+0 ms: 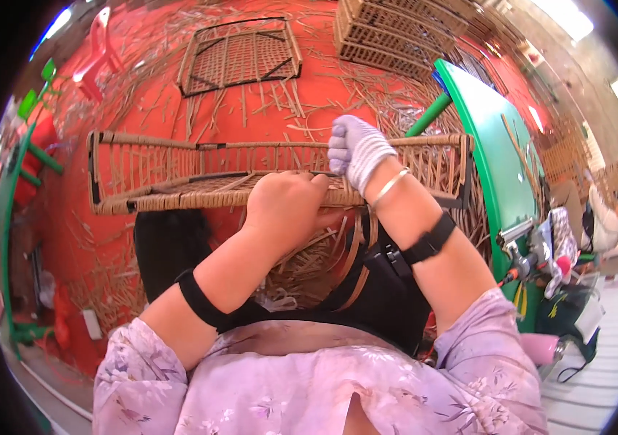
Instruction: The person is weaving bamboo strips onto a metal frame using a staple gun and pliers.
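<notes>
A shallow basket [127,202] of brown woven strips on a dark frame lies across my lap, its long wrapped rim nearest me. My left hand [287,203], bare, is closed round that near rim about midway along. Just right of it, my right hand [358,152] in a pale knitted glove is raised above the rim in a fist; what its fingers hold is hidden. Below the rim, close to both hands, a loose brown strip [353,255] hangs down toward my leg.
Another woven frame [240,58] lies ahead on the red floor [156,98] among scattered strips. Stacked woven baskets [388,36] stand beyond it. A green table [486,130] with a clamped metal tool [523,250] is close on my right. A person [606,217] sits farther right.
</notes>
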{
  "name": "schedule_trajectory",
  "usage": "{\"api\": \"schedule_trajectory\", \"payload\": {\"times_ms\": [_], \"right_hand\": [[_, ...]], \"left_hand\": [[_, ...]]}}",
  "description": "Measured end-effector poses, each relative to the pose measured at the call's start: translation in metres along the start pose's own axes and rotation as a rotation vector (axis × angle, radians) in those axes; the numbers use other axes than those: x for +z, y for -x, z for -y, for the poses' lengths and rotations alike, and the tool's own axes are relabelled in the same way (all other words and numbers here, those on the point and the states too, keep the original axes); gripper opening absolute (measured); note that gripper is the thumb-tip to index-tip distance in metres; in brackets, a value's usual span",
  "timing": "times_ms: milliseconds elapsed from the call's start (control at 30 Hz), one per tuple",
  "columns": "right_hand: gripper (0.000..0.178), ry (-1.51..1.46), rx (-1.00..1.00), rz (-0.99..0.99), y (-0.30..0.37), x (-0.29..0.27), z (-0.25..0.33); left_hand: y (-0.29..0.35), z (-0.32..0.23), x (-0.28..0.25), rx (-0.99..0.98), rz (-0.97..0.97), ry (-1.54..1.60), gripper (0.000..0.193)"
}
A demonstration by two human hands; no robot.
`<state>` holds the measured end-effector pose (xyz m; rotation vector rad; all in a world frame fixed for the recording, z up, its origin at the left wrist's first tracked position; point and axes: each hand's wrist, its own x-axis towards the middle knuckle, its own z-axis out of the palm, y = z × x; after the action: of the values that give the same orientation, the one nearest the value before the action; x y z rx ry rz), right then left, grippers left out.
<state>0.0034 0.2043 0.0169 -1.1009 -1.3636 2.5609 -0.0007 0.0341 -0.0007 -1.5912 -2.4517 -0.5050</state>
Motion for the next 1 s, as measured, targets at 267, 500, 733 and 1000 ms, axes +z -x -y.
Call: {"api": "schedule_trajectory", "payload": {"times_ms": [267,500,733,1000], "right_hand": [[0.022,0.011,0.032,-0.116,-0.002,0.004,-0.003],[0.027,0.07,0.079,-0.093,-0.048,-0.009,-0.017],[0.027,0.589,-0.142,-0.008,-0.087,-0.011,-0.015],[0.018,0.387,-1.329,-0.346,0.108,-0.055,-0.051]], "left_hand": [[0.005,-0.011,-0.001,0.189,-0.343,0.175,0.038],[-0.002,-0.021,-0.003,0.209,-0.29,0.14,0.033],[-0.015,-0.023,-0.009,0.167,-0.089,0.118,0.029],[-0.028,-0.023,-0.028,0.053,0.18,0.16,0.031]]}}
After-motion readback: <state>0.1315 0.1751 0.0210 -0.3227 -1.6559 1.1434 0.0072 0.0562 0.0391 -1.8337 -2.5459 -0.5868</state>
